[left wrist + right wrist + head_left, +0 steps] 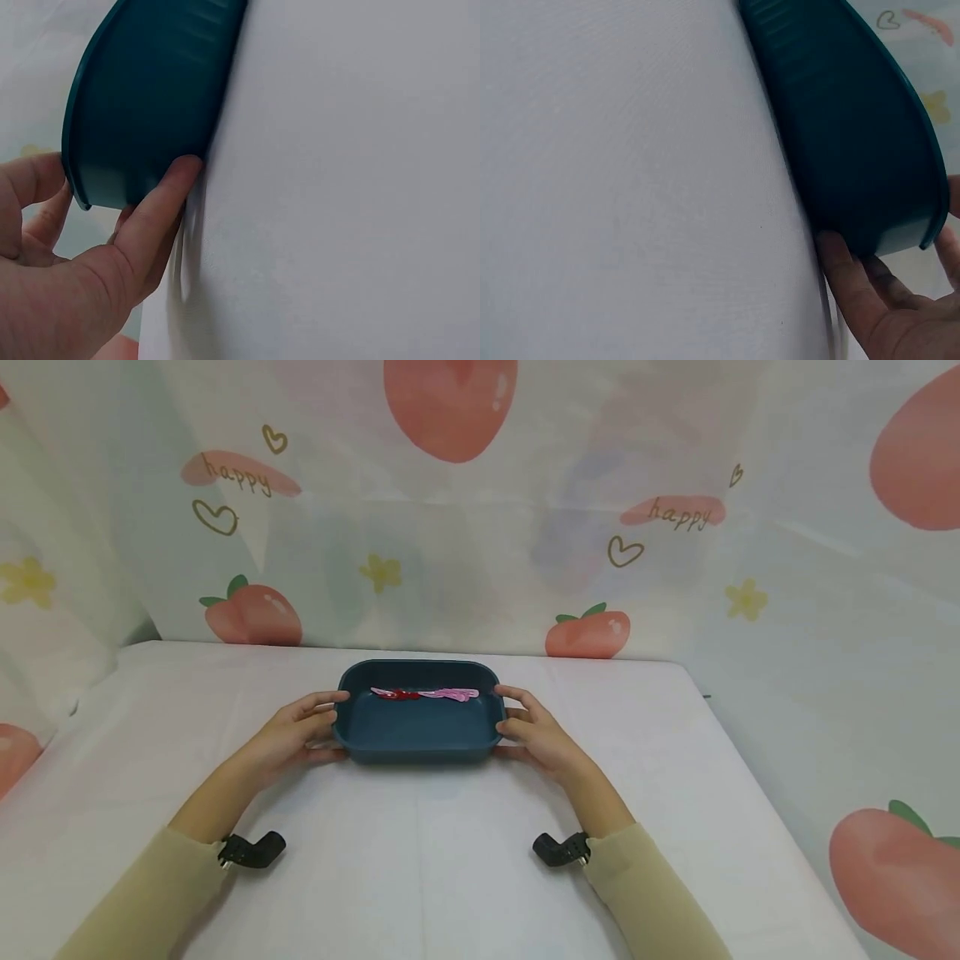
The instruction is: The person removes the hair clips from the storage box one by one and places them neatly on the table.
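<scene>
A dark teal rectangular tray (423,757) with rounded corners sits near the back of the table. Against its far inner wall lie slim pink pieces (456,694) and red pieces (397,695), too small to tell their kind. My left hand (300,731) grips the tray's left end, fingertips at the rim and thumb low on the side. At the opposite end, my right hand (536,735) holds it in a mirrored way. Both wrist views show the tray's outer wall, with the left thumb (161,210) and right thumb (847,277) by its bottom edge.
A white cloth covers the table (420,860). Behind it hangs a pale curtain (465,552) printed with peaches, flowers and hearts. Black wrist devices (255,850) stick out inward from both sleeves.
</scene>
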`<action>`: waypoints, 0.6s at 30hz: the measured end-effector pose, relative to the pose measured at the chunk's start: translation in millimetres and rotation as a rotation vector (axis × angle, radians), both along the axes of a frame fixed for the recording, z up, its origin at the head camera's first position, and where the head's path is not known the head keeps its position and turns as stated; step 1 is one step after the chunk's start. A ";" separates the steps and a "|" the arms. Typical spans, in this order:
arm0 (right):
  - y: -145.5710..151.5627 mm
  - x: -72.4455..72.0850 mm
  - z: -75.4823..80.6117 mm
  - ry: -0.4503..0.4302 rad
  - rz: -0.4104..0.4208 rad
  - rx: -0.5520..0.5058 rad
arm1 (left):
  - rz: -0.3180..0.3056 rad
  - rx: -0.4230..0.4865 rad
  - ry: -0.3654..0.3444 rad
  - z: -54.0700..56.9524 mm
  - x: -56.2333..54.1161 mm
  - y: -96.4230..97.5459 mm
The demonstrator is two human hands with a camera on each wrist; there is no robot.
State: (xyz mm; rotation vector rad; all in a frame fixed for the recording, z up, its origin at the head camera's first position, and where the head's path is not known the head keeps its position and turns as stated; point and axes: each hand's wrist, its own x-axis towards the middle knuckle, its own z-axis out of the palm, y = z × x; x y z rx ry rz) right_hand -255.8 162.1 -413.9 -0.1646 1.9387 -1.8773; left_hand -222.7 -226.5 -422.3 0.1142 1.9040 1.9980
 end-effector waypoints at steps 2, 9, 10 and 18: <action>3.1 4.5 0.5 -0.004 0.018 0.000 | -0.002 -0.006 0.009 0.7 5.5 0.9; 10.9 18.8 0.2 0.002 0.056 0.023 | -0.009 -0.039 0.026 2.5 24.2 4.4; 12.0 20.4 -0.4 0.002 0.059 0.027 | -0.011 -0.044 0.029 2.6 26.2 4.6; 17.1 36.0 0.4 -0.002 0.067 0.068 | -0.035 -0.057 0.041 1.7 36.5 3.6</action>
